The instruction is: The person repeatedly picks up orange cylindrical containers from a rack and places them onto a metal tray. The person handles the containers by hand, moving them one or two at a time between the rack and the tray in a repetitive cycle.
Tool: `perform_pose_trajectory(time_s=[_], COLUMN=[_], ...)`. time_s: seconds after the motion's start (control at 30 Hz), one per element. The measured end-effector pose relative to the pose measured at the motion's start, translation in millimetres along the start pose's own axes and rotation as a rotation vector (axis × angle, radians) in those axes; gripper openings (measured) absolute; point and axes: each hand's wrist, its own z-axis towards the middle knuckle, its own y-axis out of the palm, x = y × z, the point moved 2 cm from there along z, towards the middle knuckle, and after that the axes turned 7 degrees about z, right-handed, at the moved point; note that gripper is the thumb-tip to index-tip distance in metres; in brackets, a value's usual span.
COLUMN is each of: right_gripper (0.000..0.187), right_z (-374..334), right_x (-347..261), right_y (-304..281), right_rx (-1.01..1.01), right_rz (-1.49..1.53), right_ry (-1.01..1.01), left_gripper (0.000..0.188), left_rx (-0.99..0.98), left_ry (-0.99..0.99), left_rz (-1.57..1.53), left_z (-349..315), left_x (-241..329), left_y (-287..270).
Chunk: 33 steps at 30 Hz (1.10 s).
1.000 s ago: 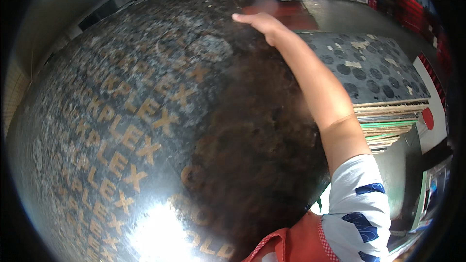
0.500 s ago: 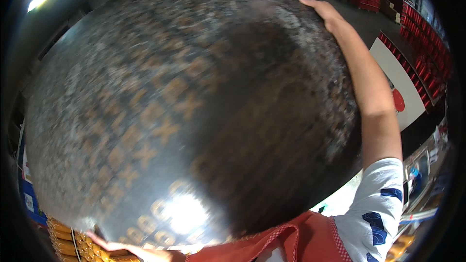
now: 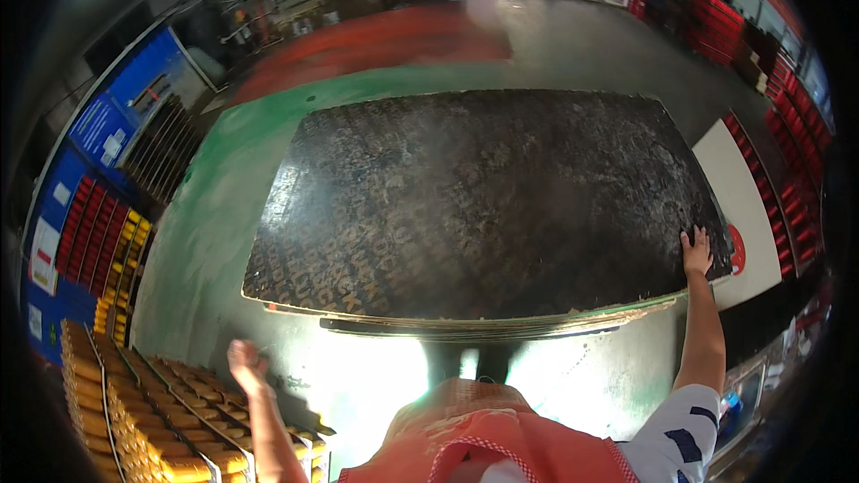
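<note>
A large dark board (image 3: 483,206) with worn, faded printed marks lies flat on top of a stack of similar boards (image 3: 483,329), whose pale edges face me. My right hand (image 3: 697,250) rests on the board's right end, fingers spread and flat on the surface. My left hand (image 3: 247,365) is in the air to the left of the near edge, apart from the board. Nothing shows in it, and its fingers look loosely bent, somewhat blurred.
Bundled yellow-orange rollers (image 3: 170,420) stand close at my lower left. A blue display wall (image 3: 98,134) with racks of red and yellow rollers is farther left. At right are a white panel (image 3: 743,206) and red stacks (image 3: 792,134). Behind lies green floor (image 3: 215,161).
The board, earlier raised in front of me with both hands at its edges, is now lying flat on the stack. My left hand has let go; my right hand now presses on its top.
</note>
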Motion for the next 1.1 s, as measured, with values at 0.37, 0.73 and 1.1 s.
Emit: perform_pose_trajectory(time_s=[0.37,0.73,1.1], right_gripper=[0.081,0.046,0.052], right_z=[-49.4,31.8,59.9], right_x=[-11.8,42.9,-57.8], right_y=[-13.7,49.5,134.7], right_rx=[0.17,0.421,0.231], right_rz=[1.351,1.134,0.704], right_ry=[0.281,0.264,-0.016], left_gripper=[0.06,0.063,0.044], left_rx=[-0.417,-0.809,0.004], left_ry=[0.338,0.009,0.533], left_rz=[0.805,0.428,0.377], left_z=[63.3,30.9,-62.9], left_x=[176.6,162.4,123.1], left_y=[268.5,245.3,165.7])
